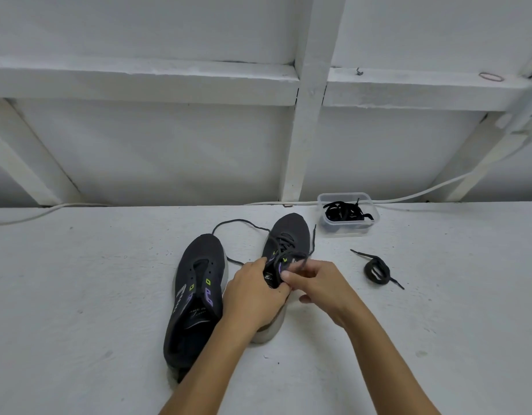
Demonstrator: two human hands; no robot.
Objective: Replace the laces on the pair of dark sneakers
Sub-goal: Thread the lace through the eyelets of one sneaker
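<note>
Both hands (252, 298) (321, 284) gripping the dark lace (284, 250) over the right sneaker (284, 235) on the white bench (79, 295). Left sneaker (196, 295) just beside, no lace. Clear tub (347, 214) of laces behind, coiled lace (377, 269) further right.

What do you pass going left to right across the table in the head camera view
Unlaced sneaker → left hand → right hand → coiled lace. The laced sneaker sits under both hands, and the tub of laces lies farther back, so both are left out.
</note>
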